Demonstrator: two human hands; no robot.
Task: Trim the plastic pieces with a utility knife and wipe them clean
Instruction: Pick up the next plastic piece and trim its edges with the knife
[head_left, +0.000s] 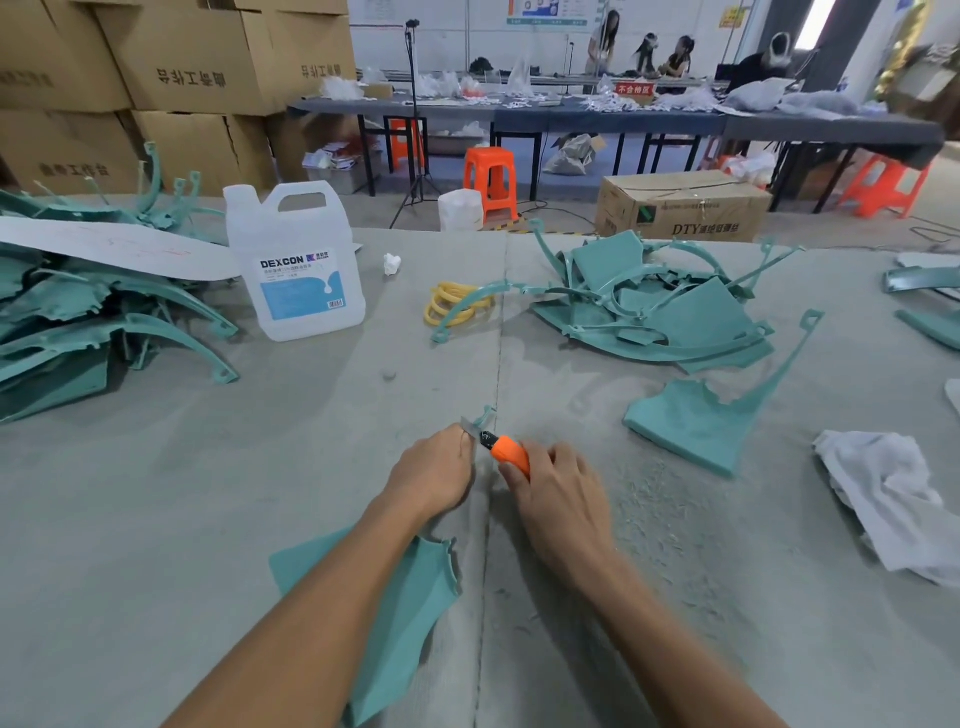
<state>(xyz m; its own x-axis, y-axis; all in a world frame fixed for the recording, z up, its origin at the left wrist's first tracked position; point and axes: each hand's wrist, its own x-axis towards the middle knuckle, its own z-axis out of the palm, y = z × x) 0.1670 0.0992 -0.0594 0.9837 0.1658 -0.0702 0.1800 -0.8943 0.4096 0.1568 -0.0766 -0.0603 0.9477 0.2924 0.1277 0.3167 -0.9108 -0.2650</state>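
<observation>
A teal plastic piece (410, 597) lies under my left forearm, and its thin curved end pokes out past my fingers at the table's middle. My left hand (434, 475) grips that thin end. My right hand (558, 491) holds an orange utility knife (506, 451), whose blade touches the plastic right beside my left fingers. Another teal piece (691, 434) lies flat to the right. A white cloth (893, 499) is crumpled at the right edge.
Teal pieces are heaped at the left (98, 317) and at the back right (660, 306). A clear DEXCON jug (298, 265) stands behind, next to yellow rings (454, 306). Plastic shavings dust the grey table (208, 493). Cardboard boxes (171, 78) stand beyond.
</observation>
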